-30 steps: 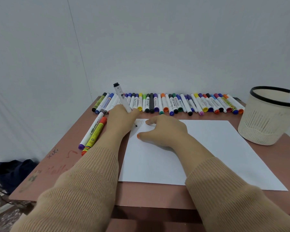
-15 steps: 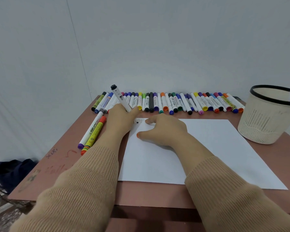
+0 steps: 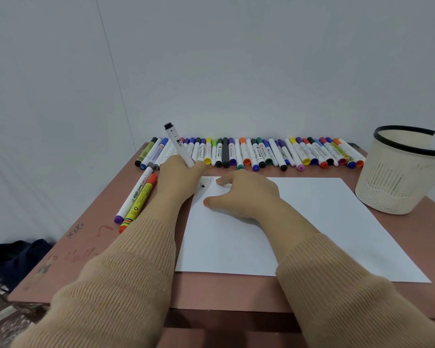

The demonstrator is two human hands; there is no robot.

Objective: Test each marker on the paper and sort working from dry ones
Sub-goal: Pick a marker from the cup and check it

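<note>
Near the left edge of the table (image 3: 68, 267) two markers (image 3: 133, 194) lie side by side, purple-capped and orange-capped. Just right, the left hand (image 3: 180, 178) curls its fingers round a white marker (image 3: 179, 144), black end up, tip touching the top left corner of the paper (image 3: 324, 222), where faint scribbles seem to show. The right hand (image 3: 246, 197) rests on the sheet, fingers relaxed and loosely spread. A row of capped markers (image 3: 261, 153) lines the far edge; a cream basket (image 3: 397, 182) stands rightmost.
</note>
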